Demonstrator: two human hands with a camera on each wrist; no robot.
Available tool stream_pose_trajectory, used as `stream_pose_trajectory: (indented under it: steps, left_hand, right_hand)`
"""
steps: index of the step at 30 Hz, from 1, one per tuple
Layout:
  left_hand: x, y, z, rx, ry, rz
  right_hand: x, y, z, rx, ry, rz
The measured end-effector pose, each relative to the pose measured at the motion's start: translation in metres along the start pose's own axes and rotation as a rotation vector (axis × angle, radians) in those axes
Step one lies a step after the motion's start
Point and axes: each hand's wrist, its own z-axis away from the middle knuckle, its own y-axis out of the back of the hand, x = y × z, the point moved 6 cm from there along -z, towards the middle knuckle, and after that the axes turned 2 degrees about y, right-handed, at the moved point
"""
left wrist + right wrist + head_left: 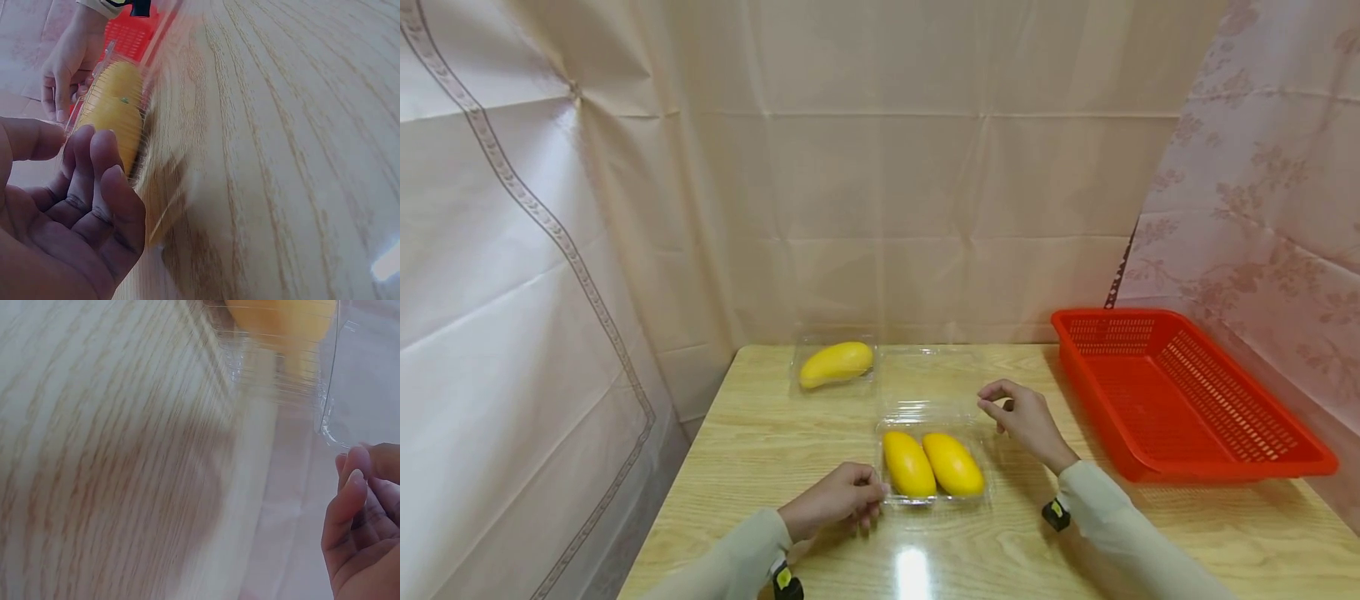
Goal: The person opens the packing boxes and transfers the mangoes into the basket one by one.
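Observation:
A clear plastic clamshell box (934,499) lies on the table with its lid (928,379) folded back away from me. Two yellow mangoes sit side by side in its base, a left mango (909,464) and a right mango (953,463). With thumb and fingertips my left hand (842,502) pinches the near left corner of the base; the left wrist view shows that hand (75,206) at the rim. My right hand (1024,419) is at the lid's right edge. In the right wrist view the fingertips of this hand (365,519) pinch the lid's corner.
Behind and left, another clear box (795,379) holds a single yellow mango (837,364). A red plastic basket (1150,467) stands at the right, partly over the table's right edge. Cloth curtains (880,167) hang behind and at both sides of the wooden table (730,467).

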Motion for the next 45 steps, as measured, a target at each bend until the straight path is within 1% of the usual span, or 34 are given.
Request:
stream_pose_trajectory:
  steps: [7, 14, 22, 34, 38, 41, 45]
  left_hand:
    - [0.002, -0.001, 0.003, -0.002, -0.018, 0.005]
    - [0.003, 0.0, 0.003, -0.01, -0.019, -0.004]
    - [0.002, -0.001, 0.004, 0.021, -0.011, -0.008]
    - [-0.003, 0.002, 0.001, 0.041, -0.001, -0.006]
    - [-0.001, 0.002, 0.001, 0.054, -0.013, -0.019]
    - [0.001, 0.003, 0.001, 0.052, -0.025, -0.031]
    - [0.001, 0.002, 0.0, 0.044, -0.033, -0.023]
  right_hand:
    - [0.004, -0.005, -0.002, -0.007, -0.017, 0.004]
    - [0.006, -0.007, -0.002, -0.023, -0.049, -0.005]
    - [0.012, -0.01, -0.003, -0.051, -0.102, -0.03]
    - [0.021, -0.014, -0.008, -0.069, -0.154, -0.083]
    - [0.024, -0.015, -0.01, -0.092, -0.181, -0.127]
    - [0.028, -0.016, -0.01, -0.104, -0.236, -0.176]
    - [0.032, -0.018, -0.008, -0.125, -0.307, -0.248]
